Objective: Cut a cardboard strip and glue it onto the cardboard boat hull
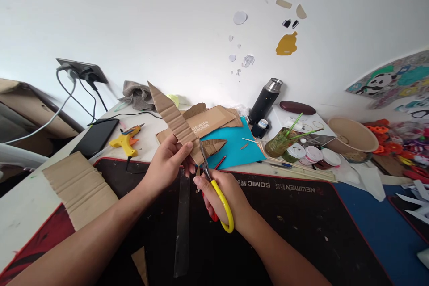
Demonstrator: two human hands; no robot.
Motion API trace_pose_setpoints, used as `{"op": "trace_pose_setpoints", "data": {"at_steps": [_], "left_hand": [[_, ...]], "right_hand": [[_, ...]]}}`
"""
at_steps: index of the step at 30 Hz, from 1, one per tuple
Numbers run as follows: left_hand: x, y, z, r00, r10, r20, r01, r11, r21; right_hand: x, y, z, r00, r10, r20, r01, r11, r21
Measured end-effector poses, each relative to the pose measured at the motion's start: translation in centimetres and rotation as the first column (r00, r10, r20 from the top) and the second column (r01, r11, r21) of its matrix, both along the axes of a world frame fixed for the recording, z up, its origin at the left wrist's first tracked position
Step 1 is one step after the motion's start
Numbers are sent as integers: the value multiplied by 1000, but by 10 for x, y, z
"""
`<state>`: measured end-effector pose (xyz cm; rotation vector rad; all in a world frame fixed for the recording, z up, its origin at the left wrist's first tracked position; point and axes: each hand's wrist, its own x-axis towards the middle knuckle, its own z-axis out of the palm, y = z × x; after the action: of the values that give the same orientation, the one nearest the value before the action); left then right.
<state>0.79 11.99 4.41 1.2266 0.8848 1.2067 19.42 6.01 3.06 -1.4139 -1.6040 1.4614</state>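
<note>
My left hand (167,161) is closed on a long pointed piece of corrugated cardboard (176,118), its tip slanting up and to the left. My right hand (221,196) grips scissors (228,210) with a yellow and a red handle. Their blades meet the lower right edge of the cardboard; exactly how far they are apart is hard to tell. Behind the blades lies another pointed cardboard piece (214,146) on a blue sheet (239,140). A clear ruler (182,228) rests on the black mat (268,214) below my hands.
A yellow glue gun (127,140) and a black tablet-like slab (95,136) sit at the left, near a flat cardboard piece (78,187). A black thermos (267,100), a jar with green brushes (279,143) and paint pots (311,155) stand at the right. Printed cardboard (211,120) lies behind.
</note>
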Motion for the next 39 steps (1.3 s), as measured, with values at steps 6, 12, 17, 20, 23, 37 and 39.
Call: {"op": "trace_pose_setpoints", "data": {"at_steps": [6, 12, 17, 20, 23, 37, 39], "left_hand": [[0, 0, -1, 1000, -4, -7, 4, 1000, 9], [0, 0, -1, 1000, 2, -19, -1, 1000, 22], [0, 1, -1, 1000, -5, -17, 6, 1000, 12], [0, 1, 0, 1000, -2, -10, 2, 1000, 7], [-1, 0, 1, 1000, -12, -17, 12, 1000, 4], [-7, 1, 6, 997, -31, -76, 28, 999, -40], [-8, 2, 6, 996, -43, -79, 39, 998, -52]], "right_hand": [[2, 1, 0, 996, 0, 88, -6, 997, 74], [0, 1, -1, 982, -34, 186, 9, 991, 135], [-3, 1, -3, 988, -33, 154, 19, 996, 90], [-1, 1, -4, 997, 7, 80, -11, 999, 43], [0, 2, -4, 999, 18, 37, -19, 999, 30], [0, 3, 2, 999, 31, -14, -31, 999, 16], [0, 3, 3, 999, 36, -11, -36, 999, -6]]}}
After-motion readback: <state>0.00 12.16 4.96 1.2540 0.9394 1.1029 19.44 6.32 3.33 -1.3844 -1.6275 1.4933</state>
